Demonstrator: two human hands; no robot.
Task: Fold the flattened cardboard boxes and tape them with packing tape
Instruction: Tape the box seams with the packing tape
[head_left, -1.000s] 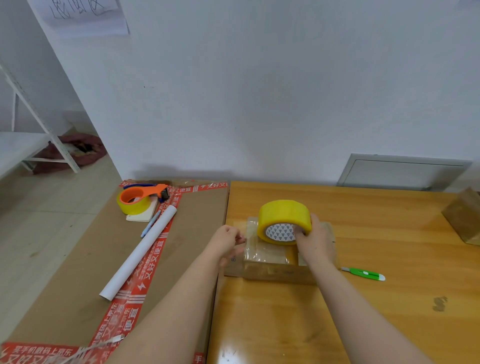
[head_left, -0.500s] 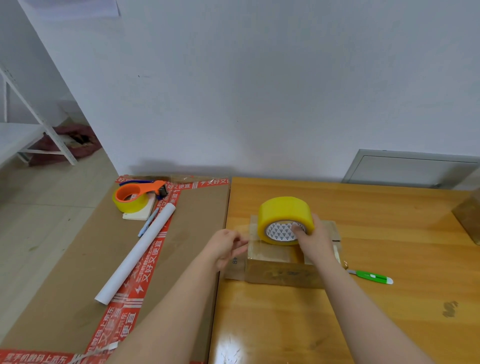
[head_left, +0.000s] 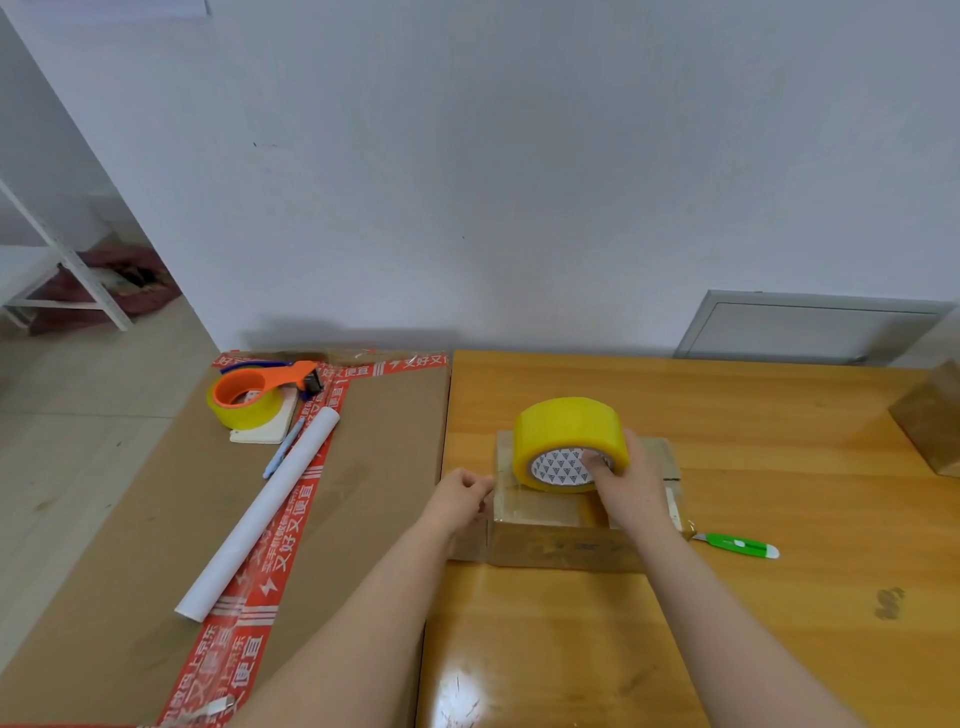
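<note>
A small brown cardboard box (head_left: 561, 543) sits on the orange wooden table (head_left: 727, 415). On top of it stands a yellow roll of packing tape (head_left: 566, 431), on its edge. My right hand (head_left: 631, 488) grips the roll, with fingers hooked in its patterned core. My left hand (head_left: 460, 496) is at the box's left end, fingers curled and pinching the clear tape end there. A strip of clear tape runs from the roll across the box top.
A green utility knife (head_left: 740, 545) lies right of the box. Left, on a cardboard sheet (head_left: 119, 545), are an orange tape dispenser (head_left: 257, 392), a white tube (head_left: 260, 512) and a pen (head_left: 283, 448). Another box (head_left: 932, 415) stands at the right edge.
My left hand has drawn slightly left from the box's end with the tape. The roll stays on the box under my right hand. The camera has shifted a little.
</note>
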